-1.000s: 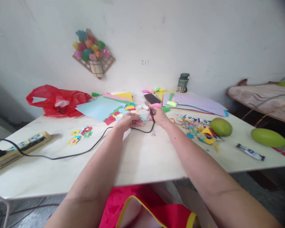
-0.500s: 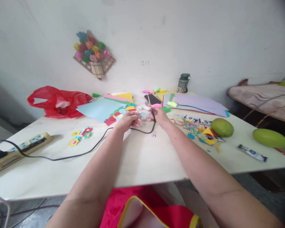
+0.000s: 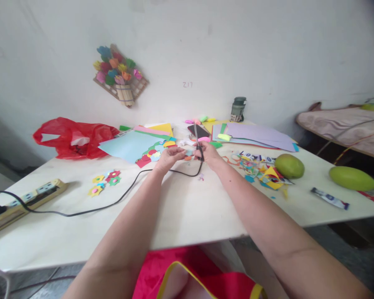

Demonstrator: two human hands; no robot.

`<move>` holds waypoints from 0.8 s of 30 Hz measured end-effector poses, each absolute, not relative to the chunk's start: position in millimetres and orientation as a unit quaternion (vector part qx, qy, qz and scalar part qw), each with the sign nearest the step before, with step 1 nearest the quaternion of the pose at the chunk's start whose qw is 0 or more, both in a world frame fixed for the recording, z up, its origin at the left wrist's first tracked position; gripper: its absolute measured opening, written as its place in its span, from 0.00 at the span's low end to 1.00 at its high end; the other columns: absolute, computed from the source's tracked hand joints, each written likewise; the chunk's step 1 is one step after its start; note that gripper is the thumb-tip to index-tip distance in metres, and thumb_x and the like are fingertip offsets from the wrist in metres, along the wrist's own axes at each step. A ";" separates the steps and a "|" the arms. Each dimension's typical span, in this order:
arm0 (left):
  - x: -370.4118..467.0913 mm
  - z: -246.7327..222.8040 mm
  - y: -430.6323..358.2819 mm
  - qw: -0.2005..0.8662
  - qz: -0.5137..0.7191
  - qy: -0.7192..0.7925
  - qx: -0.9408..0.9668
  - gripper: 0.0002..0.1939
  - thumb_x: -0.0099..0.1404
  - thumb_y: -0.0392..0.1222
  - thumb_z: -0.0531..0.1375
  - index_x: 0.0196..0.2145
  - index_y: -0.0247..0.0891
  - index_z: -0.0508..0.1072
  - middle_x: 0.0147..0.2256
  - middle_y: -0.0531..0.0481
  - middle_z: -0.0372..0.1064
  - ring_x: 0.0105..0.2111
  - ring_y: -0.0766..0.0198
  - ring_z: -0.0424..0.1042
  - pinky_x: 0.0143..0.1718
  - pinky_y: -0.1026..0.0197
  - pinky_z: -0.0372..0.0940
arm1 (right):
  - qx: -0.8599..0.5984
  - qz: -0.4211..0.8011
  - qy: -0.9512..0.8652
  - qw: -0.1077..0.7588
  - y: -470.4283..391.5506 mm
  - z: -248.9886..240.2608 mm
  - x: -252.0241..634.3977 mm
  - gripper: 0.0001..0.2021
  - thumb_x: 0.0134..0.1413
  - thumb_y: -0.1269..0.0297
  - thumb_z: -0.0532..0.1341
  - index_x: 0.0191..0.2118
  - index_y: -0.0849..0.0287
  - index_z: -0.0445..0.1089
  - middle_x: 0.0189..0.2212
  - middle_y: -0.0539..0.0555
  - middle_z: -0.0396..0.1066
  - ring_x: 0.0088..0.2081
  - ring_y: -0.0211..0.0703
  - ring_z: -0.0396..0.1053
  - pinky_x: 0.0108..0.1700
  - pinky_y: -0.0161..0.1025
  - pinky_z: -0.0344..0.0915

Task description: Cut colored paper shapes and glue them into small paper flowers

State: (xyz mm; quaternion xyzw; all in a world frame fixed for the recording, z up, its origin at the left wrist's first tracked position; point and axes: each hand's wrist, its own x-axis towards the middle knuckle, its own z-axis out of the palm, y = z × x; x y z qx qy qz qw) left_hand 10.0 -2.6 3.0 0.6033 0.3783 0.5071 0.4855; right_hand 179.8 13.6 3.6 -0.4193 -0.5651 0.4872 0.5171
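My left hand pinches a small light-blue paper piece between thumb and fingers, over the middle of the table. Close beside it, my right hand is closed round a pair of scissors with the blades pointing up and away from me. The fingertips of my right hand are near the paper, but I cannot tell whether they touch it. A black cable runs below both hands. Cut paper flowers with coloured centres lie to the left of my left forearm.
Coloured sheets and a red plastic bag lie at the back left. A power strip sits at the left. Paper scraps, two green fruits and a tube are on the right. A phone lies behind my hands.
My hands have drawn slightly closer together, and less of the light-blue paper shows between them. The scissors stay in my right hand. The view has shifted slightly.
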 end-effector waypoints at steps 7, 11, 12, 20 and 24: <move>15.3 0.6 0.6 0.504 0.540 0.384 0.554 0.27 0.40 0.37 0.69 0.41 0.32 0.71 0.26 0.52 0.72 0.29 0.65 0.72 0.42 0.58 0.64 | -0.384 0.470 -0.585 0.538 17.5 -0.8 179.3 0.17 0.31 0.75 0.60 0.35 0.59 0.64 0.15 0.43 0.65 0.16 0.32 0.62 0.19 0.28 0.58; 15.2 -4.4 3.4 0.546 0.536 0.358 0.535 0.29 0.40 0.37 0.69 0.42 0.32 0.70 0.27 0.51 0.72 0.30 0.65 0.72 0.42 0.57 0.65 | -0.386 0.455 -0.599 0.534 17.2 -1.2 179.4 0.18 0.31 0.75 0.59 0.36 0.60 0.66 0.15 0.43 0.65 0.17 0.33 0.63 0.20 0.29 0.59; 15.1 -5.7 3.9 0.558 0.530 0.355 0.531 0.27 0.40 0.38 0.69 0.40 0.32 0.70 0.28 0.50 0.72 0.30 0.65 0.73 0.42 0.57 0.65 | -0.384 0.454 -0.603 0.532 16.9 -1.1 179.1 0.18 0.31 0.76 0.59 0.36 0.60 0.66 0.15 0.43 0.65 0.18 0.33 0.63 0.21 0.29 0.60; 11.3 -6.2 3.8 0.574 0.517 0.391 0.500 0.15 0.43 0.41 0.69 0.25 0.32 0.68 0.23 0.51 0.70 0.30 0.61 0.74 0.37 0.60 0.68 | -0.408 0.461 -0.583 0.529 19.6 0.4 180.7 0.16 0.32 0.76 0.61 0.34 0.60 0.65 0.16 0.44 0.66 0.17 0.33 0.65 0.20 0.29 0.60; 9.4 -4.4 2.7 0.584 0.494 0.398 0.506 0.16 0.44 0.41 0.68 0.28 0.32 0.68 0.27 0.46 0.73 0.31 0.59 0.75 0.34 0.60 0.69 | -0.403 0.495 -0.556 0.533 19.8 3.0 186.5 0.16 0.34 0.73 0.63 0.35 0.59 0.63 0.17 0.45 0.67 0.16 0.33 0.64 0.19 0.29 0.59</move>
